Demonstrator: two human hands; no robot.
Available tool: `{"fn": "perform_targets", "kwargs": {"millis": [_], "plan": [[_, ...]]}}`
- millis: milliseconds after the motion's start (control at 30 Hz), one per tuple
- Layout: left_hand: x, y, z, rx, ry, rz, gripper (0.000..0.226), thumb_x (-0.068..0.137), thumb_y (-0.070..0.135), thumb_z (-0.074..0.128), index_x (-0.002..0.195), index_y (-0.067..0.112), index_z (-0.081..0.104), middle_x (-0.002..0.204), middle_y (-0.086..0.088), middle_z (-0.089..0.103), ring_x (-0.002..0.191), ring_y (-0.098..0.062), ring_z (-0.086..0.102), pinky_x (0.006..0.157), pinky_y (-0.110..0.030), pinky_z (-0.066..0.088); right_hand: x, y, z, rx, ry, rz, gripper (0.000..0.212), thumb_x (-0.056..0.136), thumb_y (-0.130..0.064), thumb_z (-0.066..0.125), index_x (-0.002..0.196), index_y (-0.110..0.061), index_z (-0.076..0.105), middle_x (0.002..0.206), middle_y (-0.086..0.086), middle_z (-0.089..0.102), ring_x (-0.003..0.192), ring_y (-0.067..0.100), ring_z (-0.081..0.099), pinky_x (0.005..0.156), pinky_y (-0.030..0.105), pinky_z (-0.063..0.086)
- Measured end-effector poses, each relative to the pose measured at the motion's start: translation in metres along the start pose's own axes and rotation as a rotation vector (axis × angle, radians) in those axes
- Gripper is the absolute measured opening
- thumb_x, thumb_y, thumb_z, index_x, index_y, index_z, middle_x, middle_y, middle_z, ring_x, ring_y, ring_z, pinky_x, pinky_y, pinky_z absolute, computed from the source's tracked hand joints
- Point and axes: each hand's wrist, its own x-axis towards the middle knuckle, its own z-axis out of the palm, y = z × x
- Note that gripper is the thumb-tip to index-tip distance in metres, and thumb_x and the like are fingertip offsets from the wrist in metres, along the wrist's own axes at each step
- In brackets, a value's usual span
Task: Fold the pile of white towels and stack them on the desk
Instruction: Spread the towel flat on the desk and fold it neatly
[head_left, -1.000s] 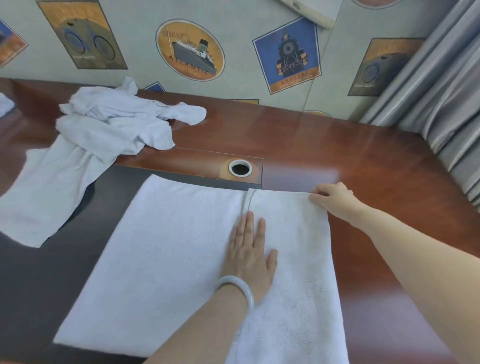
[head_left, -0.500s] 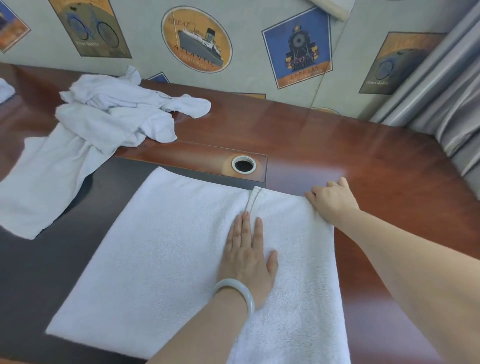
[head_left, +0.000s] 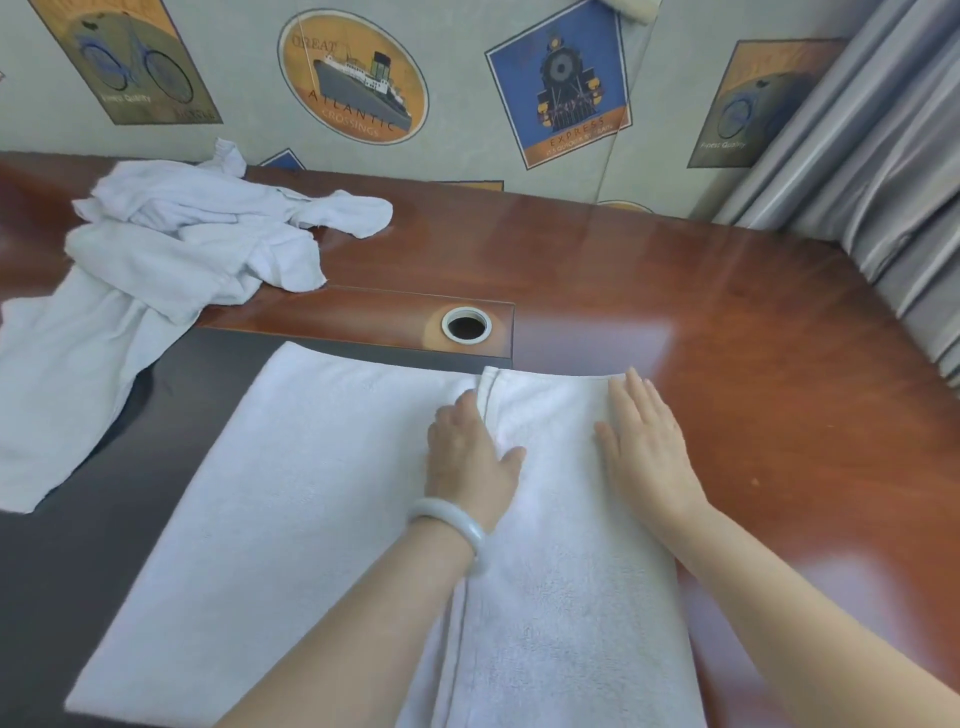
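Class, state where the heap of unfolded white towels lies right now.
In the head view, the heap of unfolded towels lies at the far left of the desk, left of the round cable hole.

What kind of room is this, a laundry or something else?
Likely a hotel or guest room, not a laundry: a glossy wooden desk with a cable grommet, wallpaper printed with vintage travel posters, grey curtains, and plain white towels piled on the desk.
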Motion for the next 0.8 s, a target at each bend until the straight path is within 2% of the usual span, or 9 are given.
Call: {"fn": "perform_targets", "kwargs": {"millis": [67, 100, 167, 233, 300, 400, 600, 733, 800], "plan": [[0.023, 0.014, -0.020, -0.152, -0.099, -0.216, 0.055, 0.089, 0.032, 0.071, 0.128, 0.006, 0.041, 0.124, -0.007, 0.048, 0.106, -0.027, 0.054, 0.085, -0.034, 0.042, -0.005, -0.002, 0.001, 0.012, -0.005, 0.000, 0.059, 0.104, -0.027, 0.039, 0.156, -0.010, 0.019, 0.165, 0.008, 0.008, 0.152, 0.022, 0.003, 0.122, 0.038, 0.004], [0.031, 0.018, -0.026, -0.170, -0.169, -0.273, 0.042, 0.088, 0.032, 0.071, 0.111, 0.007, 0.047, 0.110, -0.005, 0.052, 0.090, -0.023, 0.055, 0.076, -0.031, 0.041, -0.006, -0.003, 0.001, 0.020, -0.007, 0.006, 0.059, 0.104, -0.028, 0.039, 0.156, -0.010, 0.018, 0.165, 0.008, 0.007, 0.153, 0.022, 0.002, 0.122, 0.037, 0.002], [0.039, 0.021, -0.032, -0.117, -0.285, -0.275, 0.033, 0.089, 0.031, 0.070, 0.081, 0.012, 0.044, 0.083, -0.001, 0.051, 0.067, -0.015, 0.048, 0.060, -0.028, 0.036, -0.006, -0.003, 0.002, 0.019, -0.028, 0.014, 0.057, 0.105, -0.030, 0.036, 0.156, -0.010, 0.019, 0.165, 0.008, 0.004, 0.153, 0.022, 0.000, 0.122, 0.036, 0.001], [0.041, 0.020, -0.031, -0.043, -0.322, -0.216, 0.038, 0.092, 0.025, 0.066, 0.069, 0.014, 0.038, 0.066, 0.000, 0.043, 0.056, -0.015, 0.040, 0.052, -0.027, 0.029, -0.006, -0.002, 0.002, -0.012, -0.043, 0.011, 0.056, 0.105, -0.033, 0.036, 0.155, -0.012, 0.022, 0.165, 0.008, 0.003, 0.152, 0.022, -0.001, 0.122, 0.037, 0.001], [0.042, 0.014, -0.029, -0.011, -0.279, -0.168, 0.033, 0.094, 0.020, 0.060, 0.069, 0.013, 0.041, 0.064, 0.000, 0.042, 0.055, -0.017, 0.040, 0.051, -0.027, 0.028, -0.006, -0.001, 0.004, -0.060, -0.056, 0.000, 0.056, 0.105, -0.036, 0.035, 0.155, -0.014, 0.023, 0.165, 0.008, 0.003, 0.152, 0.023, -0.001, 0.122, 0.039, 0.003], [0.044, 0.004, -0.026, 0.002, -0.241, -0.165, 0.019, 0.095, 0.021, 0.059, 0.082, 0.011, 0.051, 0.079, -0.002, 0.054, 0.066, -0.018, 0.049, 0.055, -0.028, 0.034, -0.009, -0.002, 0.009, -0.110, -0.085, 0.005, 0.060, 0.105, -0.041, 0.029, 0.157, -0.017, 0.014, 0.166, 0.005, -0.003, 0.152, 0.022, -0.006, 0.122, 0.042, 0.000], [0.003, -0.005, -0.024, 0.059, -0.126, -0.196, 0.029, 0.096, 0.031, 0.059, 0.090, 0.009, 0.042, 0.081, 0.000, 0.045, 0.063, -0.015, 0.043, 0.053, -0.030, 0.031, -0.010, -0.007, 0.015, -0.221, -0.138, 0.054, 0.064, 0.103, -0.048, 0.015, 0.158, -0.020, -0.003, 0.165, 0.004, -0.011, 0.151, 0.021, -0.014, 0.122, 0.047, -0.007], [-0.040, -0.024, -0.022, 0.009, -0.138, -0.219, 0.032, 0.093, 0.038, 0.062, 0.085, 0.010, 0.049, 0.082, -0.001, 0.055, 0.068, -0.019, 0.051, 0.063, -0.034, 0.045, -0.023, -0.010, 0.006, -0.275, -0.144, 0.015, 0.075, 0.097, -0.061, 0.003, 0.157, -0.017, -0.007, 0.164, 0.004, -0.015, 0.150, 0.020, -0.017, 0.119, 0.045, -0.015], [-0.047, -0.029, -0.020, -0.012, -0.103, -0.206, 0.028, 0.093, 0.035, 0.064, 0.083, 0.011, 0.052, 0.078, 0.000, 0.056, 0.067, -0.019, 0.051, 0.068, -0.036, 0.049, -0.048, -0.012, 0.013, -0.261, -0.087, -0.023, 0.084, 0.090, -0.063, -0.005, 0.157, -0.013, 0.000, 0.165, 0.005, -0.008, 0.151, 0.019, -0.013, 0.121, 0.046, -0.010]]}}
